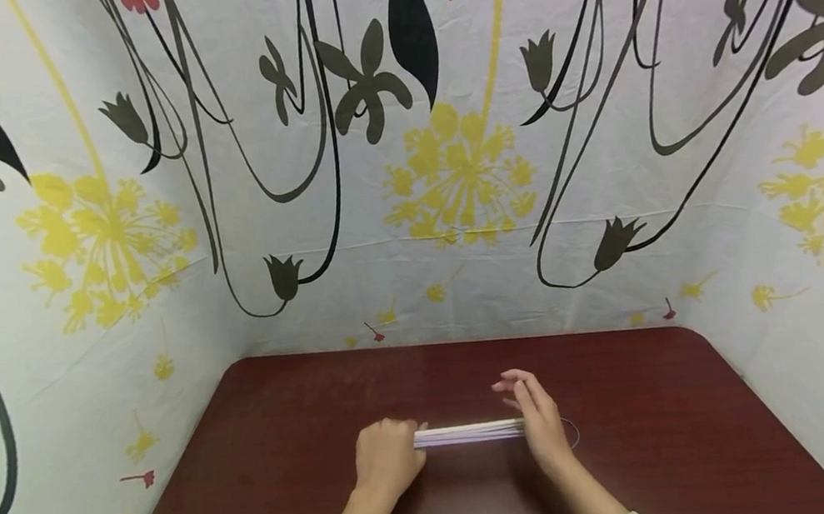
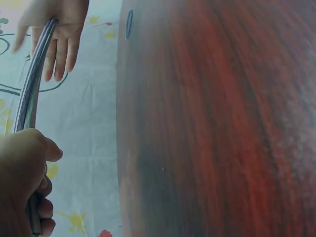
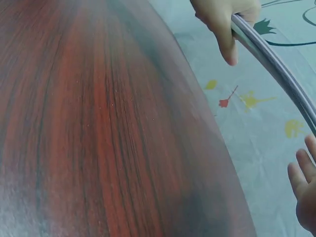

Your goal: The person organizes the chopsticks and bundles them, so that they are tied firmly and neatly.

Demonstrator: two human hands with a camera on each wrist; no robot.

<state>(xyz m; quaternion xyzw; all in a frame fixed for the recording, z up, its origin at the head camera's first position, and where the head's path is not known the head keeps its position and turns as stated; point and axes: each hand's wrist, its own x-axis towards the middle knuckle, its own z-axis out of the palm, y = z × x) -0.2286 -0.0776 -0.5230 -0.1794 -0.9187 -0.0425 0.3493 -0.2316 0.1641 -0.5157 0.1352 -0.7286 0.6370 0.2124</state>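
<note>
A bundle of long, thin white and pale lilac sticks [image 1: 468, 434] lies level between the two hands, above the table. My left hand [image 1: 390, 458] grips one end, with its fingers curled round the bundle in the left wrist view [image 2: 29, 173]. At the other end, my right hand [image 1: 543, 427] is open, its palm against the stick ends and its fingers extended. Just right of that hand, a thin bluish ring [image 1: 578, 434], like a rubber band, lies on the tabletop; it is partly hidden by the hand in the head view.
The reddish-brown wooden table [image 1: 306, 394] has rounded far corners. Behind it and along both sides hangs a white cloth [image 1: 460, 285] printed with yellow, black and red flowers.
</note>
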